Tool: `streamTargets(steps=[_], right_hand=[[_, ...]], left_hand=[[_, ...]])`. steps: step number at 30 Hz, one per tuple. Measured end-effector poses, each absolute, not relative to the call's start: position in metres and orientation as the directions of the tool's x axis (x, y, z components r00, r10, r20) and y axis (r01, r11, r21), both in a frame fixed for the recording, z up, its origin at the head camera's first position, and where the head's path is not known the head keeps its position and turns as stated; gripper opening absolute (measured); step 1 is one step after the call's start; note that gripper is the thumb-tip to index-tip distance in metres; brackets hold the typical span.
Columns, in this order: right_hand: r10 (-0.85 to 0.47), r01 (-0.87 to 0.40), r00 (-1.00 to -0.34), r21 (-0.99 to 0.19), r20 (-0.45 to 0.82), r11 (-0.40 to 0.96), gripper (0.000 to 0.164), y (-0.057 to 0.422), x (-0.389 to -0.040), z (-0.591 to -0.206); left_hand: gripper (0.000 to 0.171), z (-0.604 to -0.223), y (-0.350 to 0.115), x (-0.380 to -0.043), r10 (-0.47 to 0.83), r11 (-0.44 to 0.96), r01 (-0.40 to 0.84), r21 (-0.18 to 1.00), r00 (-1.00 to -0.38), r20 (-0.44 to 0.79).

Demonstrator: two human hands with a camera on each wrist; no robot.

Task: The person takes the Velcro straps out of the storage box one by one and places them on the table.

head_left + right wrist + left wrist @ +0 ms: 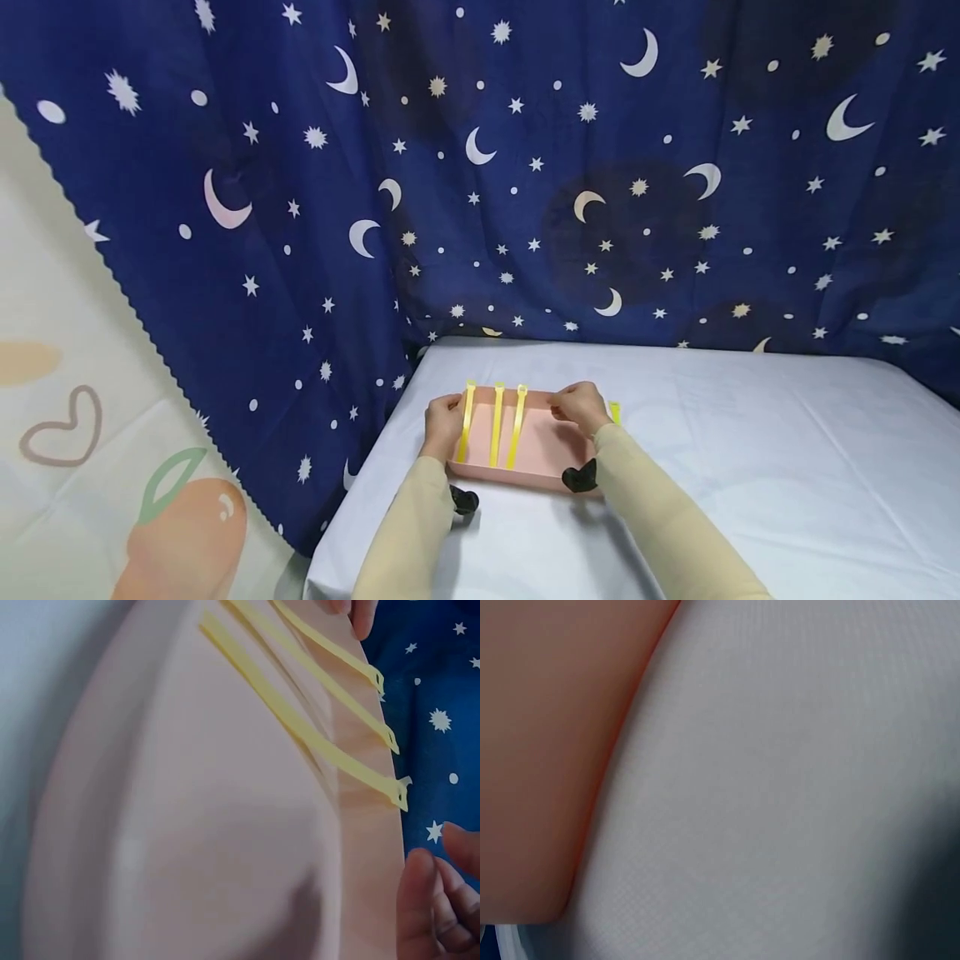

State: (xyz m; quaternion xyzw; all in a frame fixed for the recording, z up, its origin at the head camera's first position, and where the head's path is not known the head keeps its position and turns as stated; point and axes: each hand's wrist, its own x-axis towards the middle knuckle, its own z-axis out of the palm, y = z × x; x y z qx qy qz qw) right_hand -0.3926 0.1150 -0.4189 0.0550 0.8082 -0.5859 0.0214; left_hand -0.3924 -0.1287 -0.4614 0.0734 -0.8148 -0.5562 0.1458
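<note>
A shallow pink tray lies in front of me on the white cloth. Three yellow straps with slotted heads, much like cable ties, lean side by side in its left half, heads over the far rim. My left hand grips the tray's far left corner. At the far rim, right of the straps, is my right hand; the right wrist view shows its thumb at the rim and the forefinger apart, holding nothing visible. Only the tray's outer wall fills the left wrist view's left side.
Another yellow strap shows just past my right hand, partly hidden by it. White cloth covers the table, which stretches farther to the right. A dark blue curtain with moons and stars hangs behind and to the left.
</note>
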Motion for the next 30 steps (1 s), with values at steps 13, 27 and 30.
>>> streamTargets(steps=[13, 27, 30], right_hand=[[0.048, 0.129, -0.992, -0.915, -0.119, 0.382, 0.020, 0.099, -0.396, -0.429], [0.085, 0.101, -0.994, -0.921, -0.074, 0.376, 0.013, 0.083, -0.402, -0.449], [0.085, 0.107, -0.993, -0.916, -0.080, 0.387, 0.013, 0.079, -0.402, -0.451]], left_hand=[[0.029, -0.462, -0.126, -0.403, -0.273, 0.360, 0.023, 0.932, -0.953, 0.129], [0.031, -0.462, -0.129, -0.402, -0.278, 0.386, 0.035, 0.922, -0.948, 0.153], [0.031, -0.463, -0.131, -0.401, -0.282, 0.377, 0.026, 0.926, -0.949, 0.142]])
